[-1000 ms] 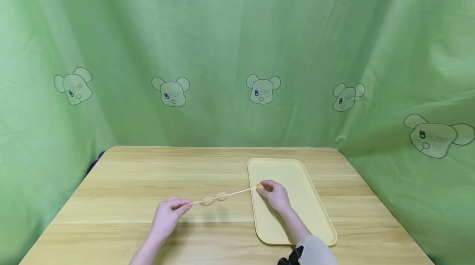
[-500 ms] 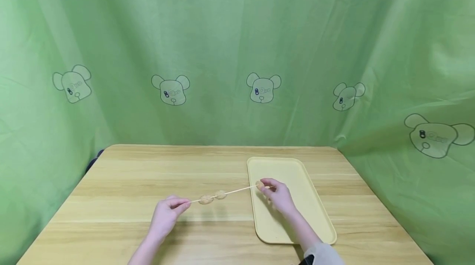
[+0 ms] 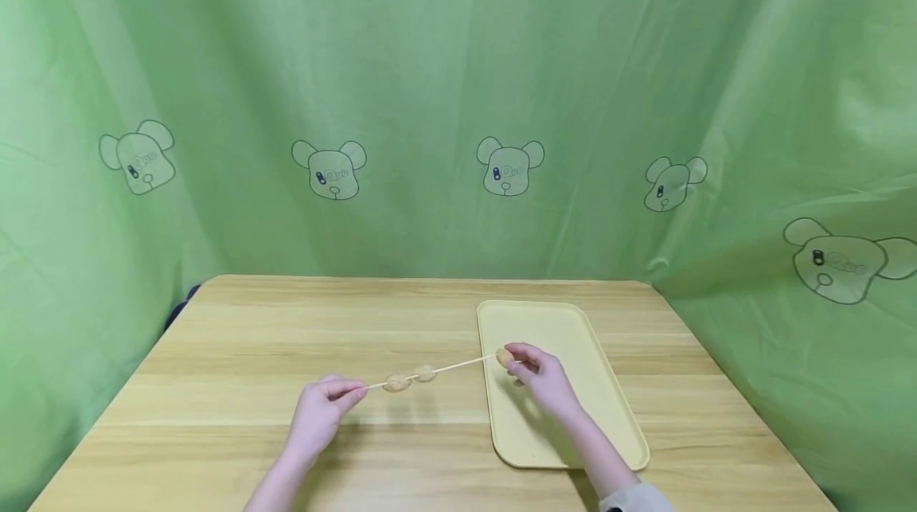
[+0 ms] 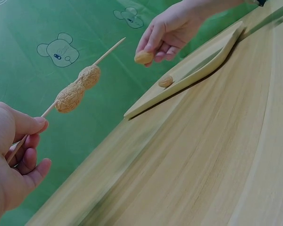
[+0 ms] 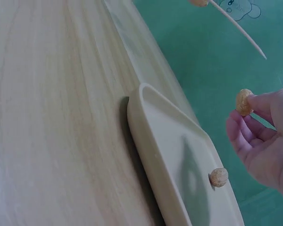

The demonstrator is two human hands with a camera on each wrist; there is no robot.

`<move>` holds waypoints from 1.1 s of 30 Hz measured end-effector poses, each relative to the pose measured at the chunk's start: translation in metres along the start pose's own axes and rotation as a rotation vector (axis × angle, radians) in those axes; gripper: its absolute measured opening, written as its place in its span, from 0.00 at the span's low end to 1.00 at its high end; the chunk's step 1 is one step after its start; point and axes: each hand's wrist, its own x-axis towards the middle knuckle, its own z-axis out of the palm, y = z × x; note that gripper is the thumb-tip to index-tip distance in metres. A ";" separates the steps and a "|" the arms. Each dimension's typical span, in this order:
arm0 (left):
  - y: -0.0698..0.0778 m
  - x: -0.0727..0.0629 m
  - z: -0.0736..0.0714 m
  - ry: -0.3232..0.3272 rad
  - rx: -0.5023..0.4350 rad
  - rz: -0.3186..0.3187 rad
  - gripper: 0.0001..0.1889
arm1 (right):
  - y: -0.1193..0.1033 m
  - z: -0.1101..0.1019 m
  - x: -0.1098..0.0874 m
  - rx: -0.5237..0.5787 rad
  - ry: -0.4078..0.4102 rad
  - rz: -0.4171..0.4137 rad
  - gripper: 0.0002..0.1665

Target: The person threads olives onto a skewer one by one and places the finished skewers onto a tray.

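On one skewer [image 4: 110,51], two tan balls [image 4: 70,97].

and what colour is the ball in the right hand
The ball is golden tan, best seen in the right wrist view.

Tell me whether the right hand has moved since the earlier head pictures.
Yes, slightly: judged against the tray, the right hand has shifted toward the right in the head view.
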 end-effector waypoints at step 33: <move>0.010 -0.007 -0.008 -0.017 -0.010 -0.002 0.04 | -0.014 -0.010 -0.024 0.423 -0.178 -0.017 0.27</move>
